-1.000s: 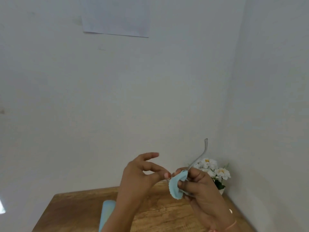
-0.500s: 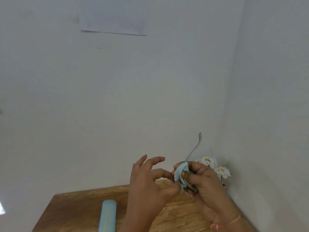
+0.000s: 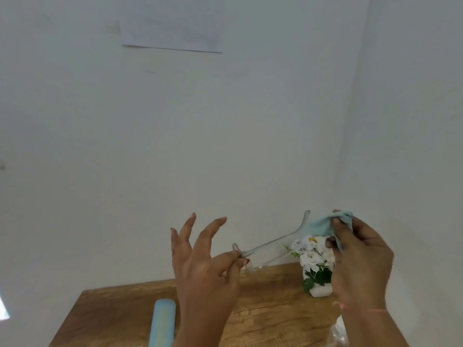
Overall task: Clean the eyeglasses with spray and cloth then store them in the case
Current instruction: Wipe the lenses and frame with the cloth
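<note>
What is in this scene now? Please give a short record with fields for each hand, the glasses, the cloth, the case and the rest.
left hand: pinches the glasses at the near end; other fingers spread
right hand: grips the cloth
glasses: clear frame, held up above the table
cloth: light blue, bunched, at the far end of one temple arm
case: light blue, lies on the table, apart from both hands
flowers: white, in a pot at the table's far right

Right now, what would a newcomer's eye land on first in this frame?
Two raised hands mid-frame: the left hand pinches clear eyeglasses by one end, and the right hand grips a light blue cloth beside the temple tip. A light blue case lies on the wooden table, white flowers at its back right.
</note>
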